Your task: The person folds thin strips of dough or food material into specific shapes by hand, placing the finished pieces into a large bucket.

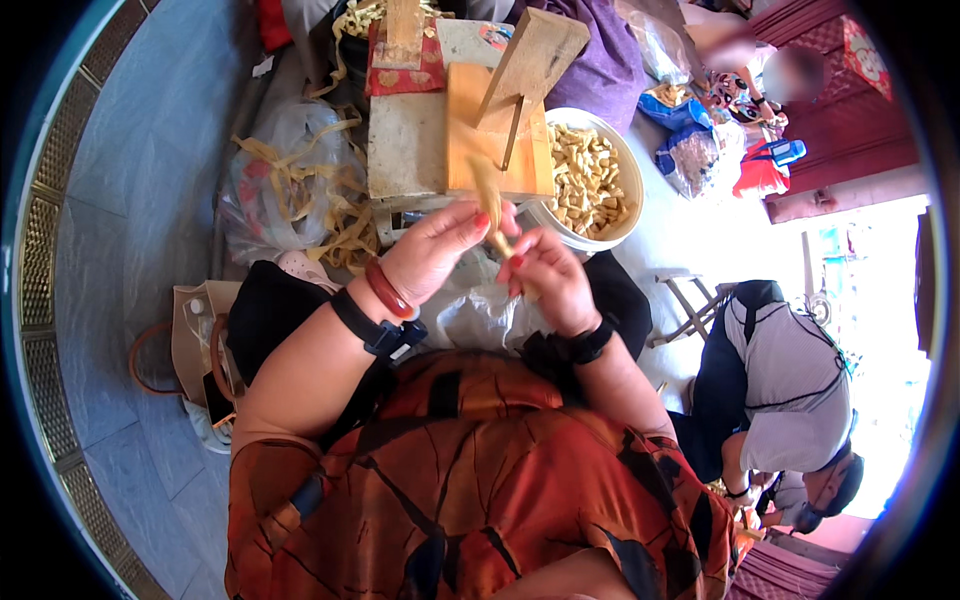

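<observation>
Both hands meet in front of me around a pale yellow, flat strip, whose upper end is blurred. My left hand is closed on it, thumb along its side. Fingers of my right hand pinch its lower end. Just beyond the hands is a wooden board, bearing a tilted wooden block and a thin metal rod. At its right stands a white bucket holding many short, pale yellow pieces. I cannot tell what the strip is made of.
A low stand carries the board. To its left lies a clear plastic bag with long loose strips. A beige handbag sits at my left. Another person bends over at the right, near a folding stool.
</observation>
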Tool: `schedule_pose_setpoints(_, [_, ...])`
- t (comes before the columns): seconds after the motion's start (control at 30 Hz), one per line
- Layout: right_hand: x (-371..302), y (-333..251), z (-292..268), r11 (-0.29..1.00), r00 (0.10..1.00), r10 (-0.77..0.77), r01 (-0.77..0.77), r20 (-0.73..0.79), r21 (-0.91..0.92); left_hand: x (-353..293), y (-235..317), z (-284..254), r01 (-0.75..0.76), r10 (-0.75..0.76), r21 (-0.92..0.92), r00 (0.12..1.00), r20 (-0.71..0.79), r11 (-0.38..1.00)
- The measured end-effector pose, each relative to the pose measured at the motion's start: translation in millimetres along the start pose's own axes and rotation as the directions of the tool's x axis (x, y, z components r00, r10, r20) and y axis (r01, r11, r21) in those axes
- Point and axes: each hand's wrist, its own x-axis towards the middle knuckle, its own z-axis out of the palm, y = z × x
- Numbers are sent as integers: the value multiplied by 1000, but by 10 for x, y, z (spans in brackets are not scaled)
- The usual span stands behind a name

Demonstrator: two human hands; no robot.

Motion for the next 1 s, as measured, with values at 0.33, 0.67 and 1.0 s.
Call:
schedule_pose_setpoints(0.33, [-60,-429,140,-237,660,-600,393,453,-888,55,-81,-41,329,-355,185,926,130,926])
schedule_pose_setpoints(0.67, [-59,-286,-17,-136,739,-553,377,386,-916,11,-17,-117,284,-299,-367,954,17,886])
schedule_pose_setpoints(1.0, [-125,-81,347,267,728,-493,648,477,-713,-24,79,3,100,-101,-28,994,-36,995])
